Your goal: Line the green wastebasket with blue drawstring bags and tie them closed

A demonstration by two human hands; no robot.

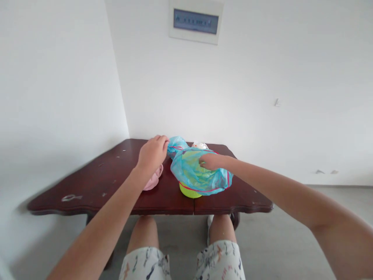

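Note:
A light-blue translucent plastic bag (214,182) with a red drawstring is spread over a lime-green container (189,192) on the table. Over the bag's upper middle is my right hand (211,161), its fingers curled down against the film; whether they grip anything is hidden. My left hand (155,149) reaches to the bunched blue plastic (177,143) behind, fingertips pinched together at its left edge. I cannot tell whether this bunched part belongs to the same bag. Below my left hand lies a pink object (154,179), partly covered by my forearm.
The dark red-brown wooden table (113,190) has a wavy edge and small marks, with a seam near its middle. Behind the bag sits a white item (199,146). White walls stand left and behind, with a panel box (196,21) above. My knees are under the front edge.

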